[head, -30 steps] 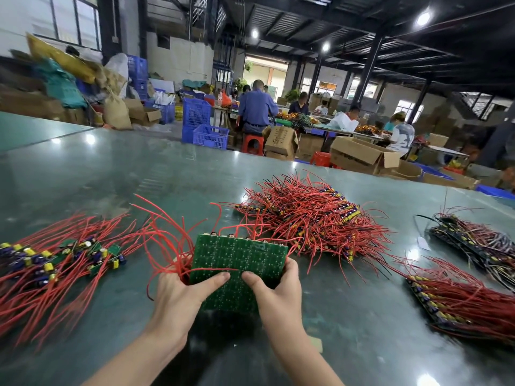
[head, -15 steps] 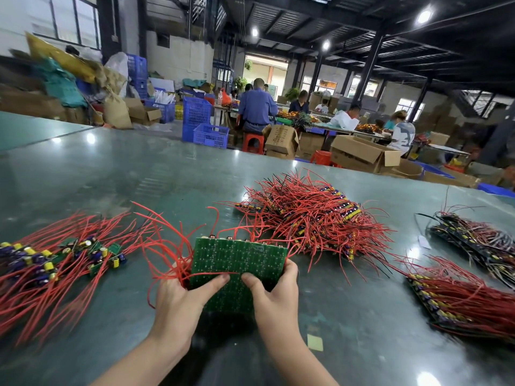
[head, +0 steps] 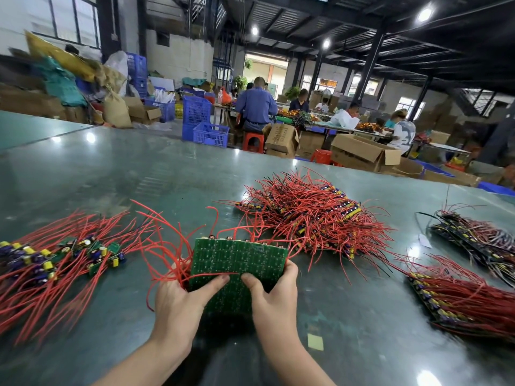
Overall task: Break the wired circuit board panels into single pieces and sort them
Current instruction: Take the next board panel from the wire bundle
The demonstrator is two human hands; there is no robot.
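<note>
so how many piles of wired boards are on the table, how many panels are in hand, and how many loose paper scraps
piles of wired boards on the table: 4
green panel held in both hands: 1
yellow paper scrap: 1
white paper scrap: 1
total: 7

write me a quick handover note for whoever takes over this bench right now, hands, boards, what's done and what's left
Left hand and right hand both grip the green panel, thumbs on its solder side; it looks unbroken.
Done: single boards lie at the left.
Left: break this panel and sort its pieces, then the wired panels heaped in the centre pile and the right stacks.
</note>
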